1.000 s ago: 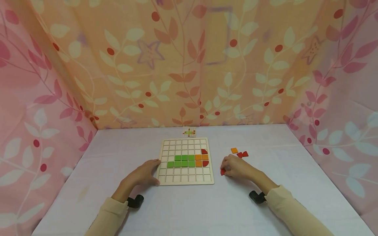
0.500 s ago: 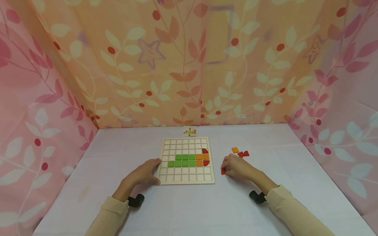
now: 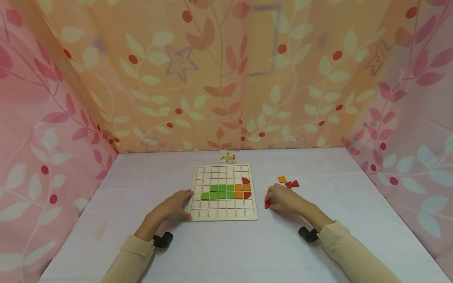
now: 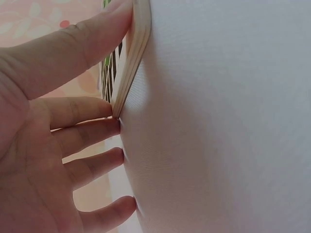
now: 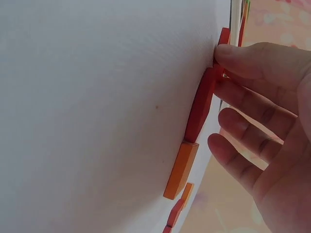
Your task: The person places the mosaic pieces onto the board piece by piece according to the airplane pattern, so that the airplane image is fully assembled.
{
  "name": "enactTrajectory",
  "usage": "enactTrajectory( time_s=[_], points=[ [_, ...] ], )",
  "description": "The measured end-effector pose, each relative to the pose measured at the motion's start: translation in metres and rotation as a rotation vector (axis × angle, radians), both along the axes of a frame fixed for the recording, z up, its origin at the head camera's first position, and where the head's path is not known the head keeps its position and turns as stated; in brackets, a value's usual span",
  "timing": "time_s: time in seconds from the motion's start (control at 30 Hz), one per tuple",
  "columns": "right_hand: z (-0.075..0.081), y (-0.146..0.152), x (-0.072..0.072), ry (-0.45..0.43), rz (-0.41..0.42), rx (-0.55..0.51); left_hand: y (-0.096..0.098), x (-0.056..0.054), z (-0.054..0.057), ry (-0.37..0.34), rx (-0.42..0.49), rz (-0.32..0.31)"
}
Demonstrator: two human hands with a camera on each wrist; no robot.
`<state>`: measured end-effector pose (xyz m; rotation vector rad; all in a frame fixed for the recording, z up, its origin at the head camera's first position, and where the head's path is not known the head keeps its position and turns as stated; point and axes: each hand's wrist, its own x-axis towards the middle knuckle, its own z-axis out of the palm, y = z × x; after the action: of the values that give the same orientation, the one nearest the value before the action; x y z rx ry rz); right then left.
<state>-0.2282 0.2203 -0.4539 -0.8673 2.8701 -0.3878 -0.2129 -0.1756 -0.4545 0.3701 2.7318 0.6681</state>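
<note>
A square wooden grid board (image 3: 207, 214) lies on the table, with green (image 3: 221, 195), orange (image 3: 238, 194) and red tiles set in its cells. My left hand (image 3: 174, 206) is at the board's left side, thumb near the front corner and index fingertip on the edge; the fingers (image 4: 92, 128) are extended. Right of the board, my right hand (image 3: 284, 199) pinches a red rounded tile (image 3: 267, 205) low at the table between thumb and index finger. In the right wrist view, a dark red tile (image 5: 200, 107) and an orange tile (image 5: 181, 170) lie beside the loosely bent other fingers.
Behind the right hand lie a loose orange square tile (image 3: 282, 179) and red tiles (image 3: 292, 184). A small pattern card (image 3: 227, 157) is behind the board, against the back curtain (image 3: 198, 102). Black wrist mounts (image 3: 163, 240) jut out beside both sleeves.
</note>
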Motion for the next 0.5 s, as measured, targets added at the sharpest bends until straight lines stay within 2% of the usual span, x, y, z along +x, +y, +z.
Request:
enactTrajectory(
  time_s=[0.13, 0.37, 0.5],
  points=[
    [0.003, -0.003, -0.002, -0.026, -0.025, -0.011, 0.0, 0.0, -0.001, 0.004, 0.001, -0.005],
    [0.005, -0.008, -0.01, -0.132, -0.107, -0.134, 0.0, 0.0, 0.0, 0.001, 0.004, -0.002],
    [0.006, -0.01, -0.016, -0.141, -0.1, -0.196, 0.0, -0.001, -0.001, -0.005, 0.004, 0.001]
  ],
)
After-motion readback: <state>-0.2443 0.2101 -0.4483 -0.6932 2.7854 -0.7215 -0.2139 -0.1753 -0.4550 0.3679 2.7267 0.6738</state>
